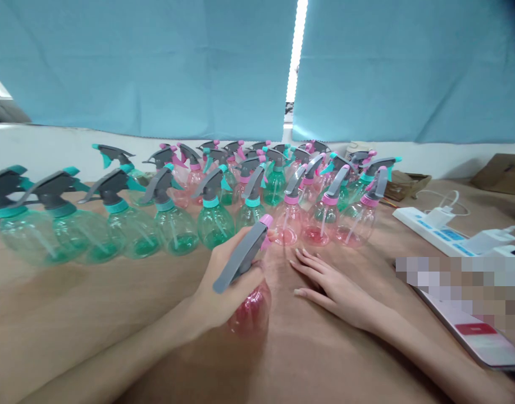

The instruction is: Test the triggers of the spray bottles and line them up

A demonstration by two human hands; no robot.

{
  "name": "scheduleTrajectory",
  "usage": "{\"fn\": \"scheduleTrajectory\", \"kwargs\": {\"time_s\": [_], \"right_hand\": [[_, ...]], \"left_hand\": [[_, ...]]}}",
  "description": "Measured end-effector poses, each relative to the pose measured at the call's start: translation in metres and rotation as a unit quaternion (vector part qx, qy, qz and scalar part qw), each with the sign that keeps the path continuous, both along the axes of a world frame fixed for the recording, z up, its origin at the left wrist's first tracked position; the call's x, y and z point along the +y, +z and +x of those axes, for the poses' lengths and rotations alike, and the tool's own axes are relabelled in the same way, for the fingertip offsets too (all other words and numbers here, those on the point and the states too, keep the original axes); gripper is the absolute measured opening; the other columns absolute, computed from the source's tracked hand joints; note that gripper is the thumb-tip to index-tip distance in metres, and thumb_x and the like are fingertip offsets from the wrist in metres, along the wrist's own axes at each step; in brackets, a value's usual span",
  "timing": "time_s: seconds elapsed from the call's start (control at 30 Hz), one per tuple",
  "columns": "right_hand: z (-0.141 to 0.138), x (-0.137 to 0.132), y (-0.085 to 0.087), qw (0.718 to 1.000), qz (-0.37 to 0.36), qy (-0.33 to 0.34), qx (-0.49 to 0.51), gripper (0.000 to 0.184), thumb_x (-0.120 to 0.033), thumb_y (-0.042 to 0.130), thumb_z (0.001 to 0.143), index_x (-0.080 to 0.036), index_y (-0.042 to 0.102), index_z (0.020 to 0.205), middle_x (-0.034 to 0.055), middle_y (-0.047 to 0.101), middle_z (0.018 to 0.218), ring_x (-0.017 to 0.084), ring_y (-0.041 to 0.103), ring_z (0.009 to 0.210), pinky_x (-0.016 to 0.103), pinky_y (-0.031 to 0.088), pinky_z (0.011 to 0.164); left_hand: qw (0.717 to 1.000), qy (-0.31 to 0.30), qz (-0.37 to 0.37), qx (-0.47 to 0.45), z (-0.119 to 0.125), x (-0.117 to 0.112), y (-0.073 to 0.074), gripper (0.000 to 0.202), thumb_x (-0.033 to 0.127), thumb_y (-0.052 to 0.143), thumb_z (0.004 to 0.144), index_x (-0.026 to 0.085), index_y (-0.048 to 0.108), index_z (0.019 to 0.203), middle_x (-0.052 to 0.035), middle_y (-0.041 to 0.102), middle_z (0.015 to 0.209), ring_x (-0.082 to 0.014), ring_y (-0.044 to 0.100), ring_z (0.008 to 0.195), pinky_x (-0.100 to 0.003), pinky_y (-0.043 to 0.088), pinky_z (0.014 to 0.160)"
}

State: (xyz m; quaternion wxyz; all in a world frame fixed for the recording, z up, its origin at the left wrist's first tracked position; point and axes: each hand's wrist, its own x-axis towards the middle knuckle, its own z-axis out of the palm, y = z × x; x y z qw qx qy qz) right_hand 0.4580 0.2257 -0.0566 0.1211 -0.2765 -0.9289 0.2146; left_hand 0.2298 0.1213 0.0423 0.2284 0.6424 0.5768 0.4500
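My left hand is wrapped round the neck of a pink spray bottle with a grey trigger head and pink nozzle. The bottle is close to the tabletop; whether its base touches, I cannot tell. My right hand lies on the wood to the right, fingers stretched out and holding nothing. Just beyond its fingertips stand pink spray bottles, among them one with a pink collar and one with red liquid low inside. A green spray bottle stands behind my left hand.
Several green spray bottles form a row to the left, with more pink and green ones behind. On the right are a white power strip with plugs, a phone and a brown box. A blue cloth hangs at the back.
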Motion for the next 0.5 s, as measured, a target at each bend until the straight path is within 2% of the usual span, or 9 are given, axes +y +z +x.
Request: {"fn": "scheduleTrajectory", "kwargs": {"time_s": [0.13,0.3,0.43,0.5], "right_hand": [[-0.0002,-0.0003,0.0001,1.000,-0.001,0.003,0.006,0.061,-0.054,0.047,0.092,-0.030,0.032,0.147,0.0047,0.031,0.153,0.028,0.021,0.142,0.053,0.023,0.115],[-0.0028,-0.0022,-0.0015,1.000,0.013,-0.015,0.003,0.062,-0.056,0.044,0.093,-0.025,0.035,0.146,0.0072,0.029,0.154,0.027,0.021,0.143,0.052,0.022,0.115],[-0.0039,-0.0027,0.0002,1.000,0.014,-0.012,-0.016,0.063,-0.057,0.041,0.093,-0.022,0.036,0.146,0.0087,0.029,0.153,0.026,0.020,0.143,0.051,0.021,0.115],[-0.0040,-0.0027,0.0016,1.000,0.010,-0.013,-0.013,0.063,-0.057,0.041,0.093,-0.022,0.037,0.145,0.0090,0.030,0.153,0.027,0.021,0.143,0.052,0.021,0.115]], "left_hand": [[1.000,0.010,-0.005,-0.001,0.0007,-0.0001,0.0010,0.008,0.021,0.052,0.073,0.026,0.052,0.079,0.0020,0.048,0.068,-0.0171,0.047,0.060,-0.029,0.040,0.053],[1.000,0.004,0.009,0.000,0.0007,0.0006,-0.0009,0.004,0.022,0.051,0.074,0.025,0.051,0.077,0.0017,0.048,0.070,-0.0164,0.048,0.061,-0.029,0.041,0.052],[1.000,0.001,-0.005,-0.007,0.0005,0.0010,-0.0018,0.013,0.022,0.051,0.075,0.026,0.053,0.087,0.0026,0.045,0.068,-0.0162,0.047,0.059,-0.029,0.040,0.052],[1.000,0.005,-0.008,-0.010,0.0007,0.0010,-0.0009,0.013,0.023,0.052,0.074,0.027,0.055,0.087,0.0025,0.045,0.067,-0.0163,0.045,0.059,-0.029,0.039,0.052]]}}
